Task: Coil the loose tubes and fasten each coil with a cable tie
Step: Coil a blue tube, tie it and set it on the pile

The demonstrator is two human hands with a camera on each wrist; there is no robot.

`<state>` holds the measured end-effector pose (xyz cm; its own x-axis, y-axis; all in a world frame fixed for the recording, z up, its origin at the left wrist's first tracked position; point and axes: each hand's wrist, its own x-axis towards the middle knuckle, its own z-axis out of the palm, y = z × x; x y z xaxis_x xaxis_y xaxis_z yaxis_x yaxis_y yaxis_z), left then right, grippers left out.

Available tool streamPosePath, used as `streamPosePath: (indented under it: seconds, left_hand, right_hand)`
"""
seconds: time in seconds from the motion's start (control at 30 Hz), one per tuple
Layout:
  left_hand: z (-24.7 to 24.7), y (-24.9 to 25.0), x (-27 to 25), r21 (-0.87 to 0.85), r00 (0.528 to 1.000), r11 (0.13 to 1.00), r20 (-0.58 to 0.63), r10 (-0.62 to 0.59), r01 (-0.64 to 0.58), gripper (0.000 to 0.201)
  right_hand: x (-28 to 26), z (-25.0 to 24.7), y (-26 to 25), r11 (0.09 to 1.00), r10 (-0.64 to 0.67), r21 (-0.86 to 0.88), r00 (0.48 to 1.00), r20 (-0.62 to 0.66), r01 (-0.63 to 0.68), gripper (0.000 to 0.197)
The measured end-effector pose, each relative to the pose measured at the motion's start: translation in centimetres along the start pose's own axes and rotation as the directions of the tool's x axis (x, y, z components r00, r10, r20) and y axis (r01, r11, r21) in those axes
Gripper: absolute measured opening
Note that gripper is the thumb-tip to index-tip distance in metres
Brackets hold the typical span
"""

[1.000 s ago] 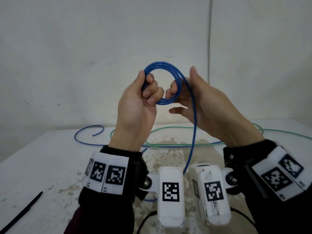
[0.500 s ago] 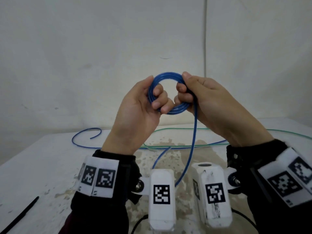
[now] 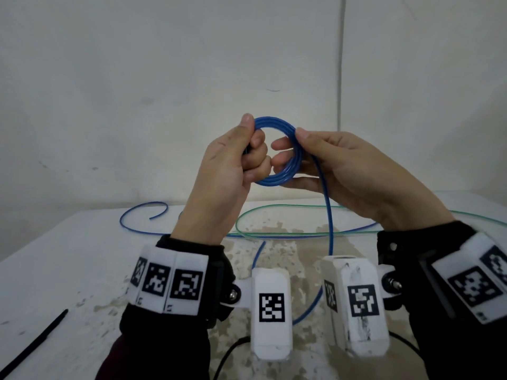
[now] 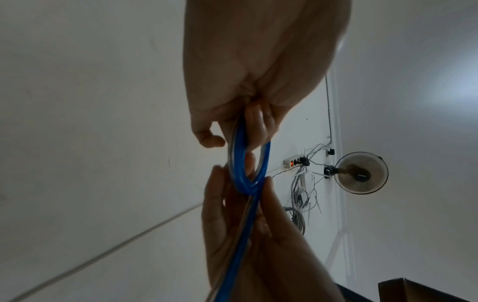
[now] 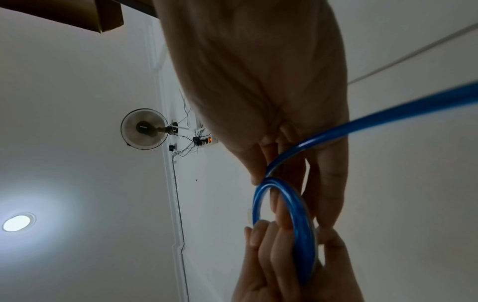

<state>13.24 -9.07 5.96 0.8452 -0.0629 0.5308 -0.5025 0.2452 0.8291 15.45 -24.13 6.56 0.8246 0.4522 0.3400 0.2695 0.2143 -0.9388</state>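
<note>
Only overhead: cable tie (image 3: 33,342) beside table (image 3: 68,256) edge

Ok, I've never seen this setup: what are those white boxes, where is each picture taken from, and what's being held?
No machine here: a person works with bare hands. The white boxes at the wrists are cameras, and the black-and-white squares are markers. The big picture comes from a head camera looking down. The two dark ones look up from each wrist, past the fingers, to a ceiling and a wall fan.

The left hand grips one side of a small blue tube coil. The right hand pinches the other side, and the tube's loose tail hangs down to the white table.

On the table lie more of the blue tube, a green tube and a black cable tie, not yet used.
</note>
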Motion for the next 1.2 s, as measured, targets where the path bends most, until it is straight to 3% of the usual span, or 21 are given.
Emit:
streamPosePath:
  seconds: [0.23, 0.53, 0.63, 0.8, 0.9, 1.03, 1.1, 1.2]
  left_hand:
    - [0.4, -0.3, 0.1, 0.001, 0.999, 0.999, -0.006, 0.052, -0.052, 0.039]
    - [0.2, -0.7, 0.2, -0.052, 0.993, 0.993, -0.061, 0.104, -0.108, 0.039]
    - [0.0, -0.6, 0.3, -0.074, 0.996, 0.993, -0.01, 0.089, -0.09, 0.039]
    - [0.0, -0.2, 0.2, -0.174, 0.989, 0.984, 0.147, -0.017, 0.043, 0.036]
    - [0.1, -0.1, 0.1, -0.121, 0.982, 0.988, 0.173, -0.076, 0.097, 0.035]
    - [-0.3, -0.4, 0.1, 0.079, 0.965, 0.982, 0.185, -0.185, 0.173, 0.039]
    - [-0.7, -0.4, -0.1, 0.159, 0.96, 0.977, 0.218, -0.177, 0.144, 0.037]
    - [-1.0, -0.1, -0.2, 0.208, 0.972, 0.976, 0.209, -0.103, 0.059, 0.036]
  right_hand:
    - [-0.4, -0.3, -0.4, 0.978, -0.114, -0.183, 0.991, -0.075, 0.099, 0.027]
    - [0.3, 0.6, 0.4, 1.0, 0.02, -0.001, 1.0, -0.019, -0.02, 0.041]
    - [0.4, 0.7, 0.5, 0.999, 0.002, 0.035, 1.0, 0.01, -0.002, 0.04]
    - [0.3, -0.2, 0.3, 0.996, -0.074, 0.047, 0.996, 0.045, 0.071, 0.039]
    - [0.3, -0.4, 0.3, 0.996, -0.09, -0.005, 0.995, 0.047, 0.09, 0.039]
    - [0.1, -0.3, 0.3, 0.96, -0.098, -0.256, 0.993, 0.06, 0.11, 0.038]
    - [-0.1, -0.2, 0.2, 0.944, -0.074, -0.316, 0.994, 0.082, 0.096, 0.038]
    - [-0.2, -0.2, 0.1, 0.961, -0.025, -0.273, 0.998, 0.053, 0.038, 0.038]
